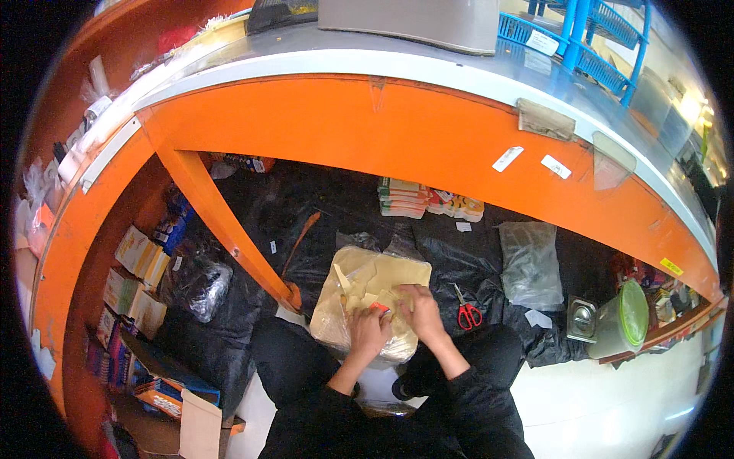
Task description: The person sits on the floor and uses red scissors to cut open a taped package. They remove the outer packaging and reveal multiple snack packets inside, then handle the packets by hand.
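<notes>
A bundle in tan paper and clear plastic film (395, 269) lies before me, between my knees, its top wrapping creased and lifted in places. My left hand (368, 333) is over its near middle, with a small orange-red item (379, 308) at the fingertips, apparently pinched. My right hand (423, 312) bends over the right part of the bundle, fingers curled down to the paper; whether they grip it is hidden. Red-handled scissors (468, 312) lie just right of the bundle, blades pointing away from me.
Black plastic sheeting (464, 252) lines the orange counter's (344, 120) lower shelf. An orange post (223, 229) slants down on the left. Stacked printed packs (404, 198), a clear plastic bag (530, 264), a green-lidded tub (622, 321), boxed goods (137, 258) and an open carton (200, 424) stand around.
</notes>
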### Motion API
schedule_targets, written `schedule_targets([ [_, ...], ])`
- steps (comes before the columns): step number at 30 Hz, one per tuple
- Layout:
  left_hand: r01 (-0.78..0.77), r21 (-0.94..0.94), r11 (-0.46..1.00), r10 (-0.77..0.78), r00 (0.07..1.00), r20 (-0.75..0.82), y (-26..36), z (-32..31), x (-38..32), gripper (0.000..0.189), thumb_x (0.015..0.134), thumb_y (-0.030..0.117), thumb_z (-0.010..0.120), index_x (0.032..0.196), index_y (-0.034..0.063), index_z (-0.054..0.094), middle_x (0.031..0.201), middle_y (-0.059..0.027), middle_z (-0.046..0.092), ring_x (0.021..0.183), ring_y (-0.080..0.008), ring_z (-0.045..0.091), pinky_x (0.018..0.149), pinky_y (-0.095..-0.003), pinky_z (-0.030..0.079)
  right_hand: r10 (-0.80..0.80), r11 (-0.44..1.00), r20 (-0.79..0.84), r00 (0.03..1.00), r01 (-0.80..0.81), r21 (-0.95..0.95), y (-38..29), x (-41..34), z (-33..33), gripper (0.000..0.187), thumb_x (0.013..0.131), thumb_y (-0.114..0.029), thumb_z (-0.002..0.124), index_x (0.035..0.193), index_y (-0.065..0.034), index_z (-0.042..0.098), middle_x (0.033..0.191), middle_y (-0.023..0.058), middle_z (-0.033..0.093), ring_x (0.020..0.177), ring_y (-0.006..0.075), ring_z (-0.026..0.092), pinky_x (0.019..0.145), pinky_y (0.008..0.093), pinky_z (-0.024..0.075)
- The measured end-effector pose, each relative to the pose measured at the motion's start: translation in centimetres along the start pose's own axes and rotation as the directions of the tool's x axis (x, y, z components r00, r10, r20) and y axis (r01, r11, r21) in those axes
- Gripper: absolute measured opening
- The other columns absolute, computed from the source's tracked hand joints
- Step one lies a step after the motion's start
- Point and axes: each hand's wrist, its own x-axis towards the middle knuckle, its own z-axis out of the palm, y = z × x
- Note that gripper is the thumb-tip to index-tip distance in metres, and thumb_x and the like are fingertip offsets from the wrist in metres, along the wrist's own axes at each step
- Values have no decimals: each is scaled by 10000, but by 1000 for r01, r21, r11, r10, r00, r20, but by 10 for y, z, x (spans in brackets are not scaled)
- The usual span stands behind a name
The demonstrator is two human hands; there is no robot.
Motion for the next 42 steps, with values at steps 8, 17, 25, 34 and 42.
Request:
schedule_targets([
  [8,-176,-29,984,175,984,-30,11,10,-37,279,737,183,535,940,-8,559,796,-186,582,774,-340,534,790,-426,367,134,954,37,990,-119,-276,-8,-2,39,583,673,-202,670,1174,-21,434,1210,203,423,1139,355,388,947,411,335],
  [17,-265,-62,962,264,964,-24,15,3,-48,185,700,178,562,776,14,522,708,-163,569,707,-336,531,728,-428,382,241,941,128,962,-199,-275,7,7,36,516,692,-192,641,1140,1,473,1135,203,484,1060,340,452,911,382,381],
  [25,-257,-12,966,257,966,-22,15,4,-53,266,705,211,593,876,14,540,765,-158,580,754,-318,539,784,-416,370,27,963,-13,1000,-30,-266,2,-16,36,599,725,-274,639,1198,23,423,1244,237,397,1145,376,366,999,432,272],
  [34,-283,0,959,282,959,-24,7,11,-58,220,704,237,602,781,34,570,654,-139,573,659,-320,543,735,-407,388,56,840,-46,997,-72,-537,12,-2,51,258,741,-123,493,967,-6,535,984,127,548,939,244,517,816,331,425],
  [42,-321,-113,940,325,946,17,-7,-5,-109,173,756,213,575,745,41,564,640,-133,568,664,-301,562,691,-391,401,55,923,-204,977,-128,-364,31,22,36,245,706,-44,536,943,17,530,921,149,533,901,297,514,764,351,444],
])
